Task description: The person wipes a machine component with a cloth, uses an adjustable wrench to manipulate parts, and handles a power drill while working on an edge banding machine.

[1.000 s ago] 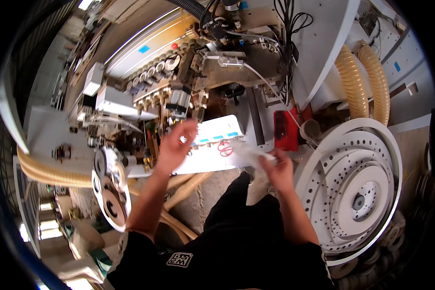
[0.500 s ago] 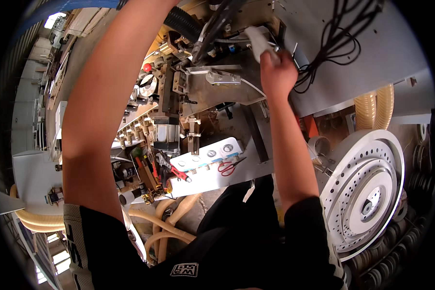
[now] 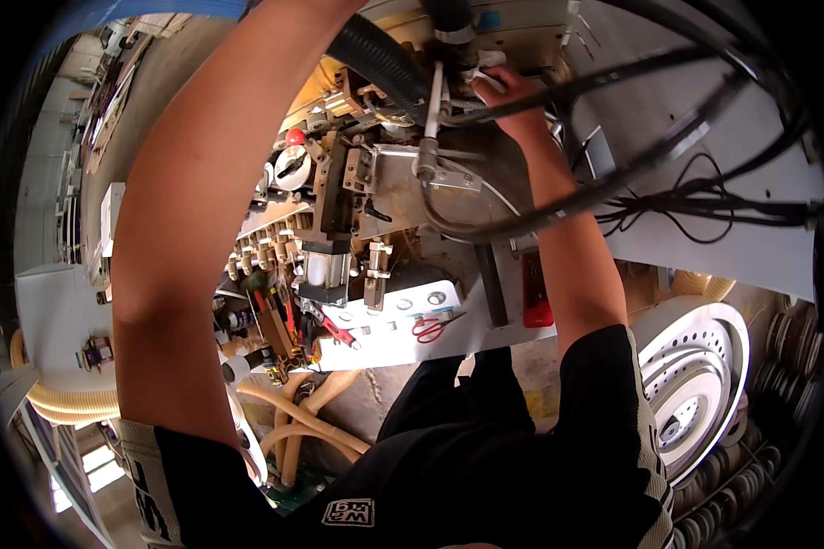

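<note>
My right hand [image 3: 515,99] reaches deep into the machine, its fingers closed on a crumpled white cloth [image 3: 490,61]. Black cables [image 3: 604,87] cross in front of that hand and wrist. The cloth is close to the machine's back panel, just below a dark cylindrical part [image 3: 449,20]. My left forearm [image 3: 206,137] stretches up past the top edge, so the left hand is out of sight. Below my right hand lies a metal plate with a small bracket [image 3: 456,178].
Red-handled scissors [image 3: 428,330] lie on the white ledge beside a red-handled tool [image 3: 339,333] and several hand tools. A black corrugated hose [image 3: 380,59] runs near the left forearm. Beige hoses [image 3: 307,416] lie on the floor; a perforated white disc [image 3: 691,393] stands at right.
My right hand has moved farther into the machine with the cloth. The view has shifted, and the black cables now loop across the right forearm.
</note>
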{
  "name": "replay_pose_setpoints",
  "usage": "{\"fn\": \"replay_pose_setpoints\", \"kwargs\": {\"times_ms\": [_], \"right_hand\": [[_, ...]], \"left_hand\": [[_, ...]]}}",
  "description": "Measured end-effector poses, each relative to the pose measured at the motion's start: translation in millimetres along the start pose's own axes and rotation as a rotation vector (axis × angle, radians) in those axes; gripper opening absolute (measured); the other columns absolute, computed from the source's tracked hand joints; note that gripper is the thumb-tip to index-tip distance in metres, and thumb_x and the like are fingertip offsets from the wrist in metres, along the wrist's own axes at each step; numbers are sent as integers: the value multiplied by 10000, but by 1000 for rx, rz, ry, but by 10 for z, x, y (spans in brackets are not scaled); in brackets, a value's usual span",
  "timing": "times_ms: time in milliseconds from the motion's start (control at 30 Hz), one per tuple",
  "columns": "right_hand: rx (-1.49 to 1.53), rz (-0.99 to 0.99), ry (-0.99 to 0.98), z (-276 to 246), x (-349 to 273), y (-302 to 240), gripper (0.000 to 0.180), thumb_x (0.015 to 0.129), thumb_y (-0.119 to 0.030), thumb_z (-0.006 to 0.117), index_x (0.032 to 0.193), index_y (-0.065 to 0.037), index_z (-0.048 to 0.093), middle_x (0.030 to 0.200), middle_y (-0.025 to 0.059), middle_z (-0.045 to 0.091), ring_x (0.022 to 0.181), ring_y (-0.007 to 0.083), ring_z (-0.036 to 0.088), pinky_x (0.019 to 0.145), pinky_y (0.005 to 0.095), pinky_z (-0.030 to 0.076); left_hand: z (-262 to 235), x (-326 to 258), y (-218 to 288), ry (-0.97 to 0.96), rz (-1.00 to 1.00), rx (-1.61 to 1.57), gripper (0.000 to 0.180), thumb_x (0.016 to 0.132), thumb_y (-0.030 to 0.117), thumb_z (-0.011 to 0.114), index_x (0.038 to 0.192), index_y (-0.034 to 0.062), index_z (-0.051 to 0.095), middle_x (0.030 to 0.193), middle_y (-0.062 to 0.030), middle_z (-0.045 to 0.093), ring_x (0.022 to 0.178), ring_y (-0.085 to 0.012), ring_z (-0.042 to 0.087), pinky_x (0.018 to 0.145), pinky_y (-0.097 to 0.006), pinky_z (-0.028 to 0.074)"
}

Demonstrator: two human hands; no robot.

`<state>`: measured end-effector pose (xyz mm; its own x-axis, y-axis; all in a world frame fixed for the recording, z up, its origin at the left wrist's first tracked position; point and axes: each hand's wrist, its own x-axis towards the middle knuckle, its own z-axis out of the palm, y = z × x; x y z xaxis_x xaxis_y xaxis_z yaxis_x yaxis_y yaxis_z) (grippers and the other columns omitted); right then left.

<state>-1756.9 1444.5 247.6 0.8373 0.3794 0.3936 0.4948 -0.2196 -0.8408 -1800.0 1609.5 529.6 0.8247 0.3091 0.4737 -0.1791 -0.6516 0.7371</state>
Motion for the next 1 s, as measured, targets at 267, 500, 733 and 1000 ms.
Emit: {"fn": "replay_pose_setpoints", "kwargs": {"times_ms": [267,500,733,1000], "right_hand": [[165,110,-81,-59,150,299,317,859,-285,828,1077,-63,761,941,97,780,845,212,752,779,320,575],[-274,-180,-44,-148,310,50,502,781,-362,907,1120,-29,748,984,73,777,884,152,717,803,310,565],[-65,-17,-331,-91,530,484,263,852,-145,826,1080,-28,767,981,65,780,911,154,709,801,342,571],[-305,-139,158,96,195,-195,334,765,-280,887,985,-44,802,866,130,772,784,251,743,724,335,559]], "left_hand": [[154,127,-99,-11,108,-104,278,845,230,764,960,-11,684,809,-111,719,740,-207,687,712,-370,554],[58,101,88,-58,-34,-63,272,820,222,755,956,-3,685,806,-105,705,764,-195,681,701,-368,540],[105,50,143,-23,32,-132,302,841,222,738,1023,-8,665,815,-120,691,767,-220,668,724,-383,537],[58,87,71,-49,-13,-129,339,844,228,743,1065,-15,661,829,-131,694,788,-231,674,747,-393,539]]}}
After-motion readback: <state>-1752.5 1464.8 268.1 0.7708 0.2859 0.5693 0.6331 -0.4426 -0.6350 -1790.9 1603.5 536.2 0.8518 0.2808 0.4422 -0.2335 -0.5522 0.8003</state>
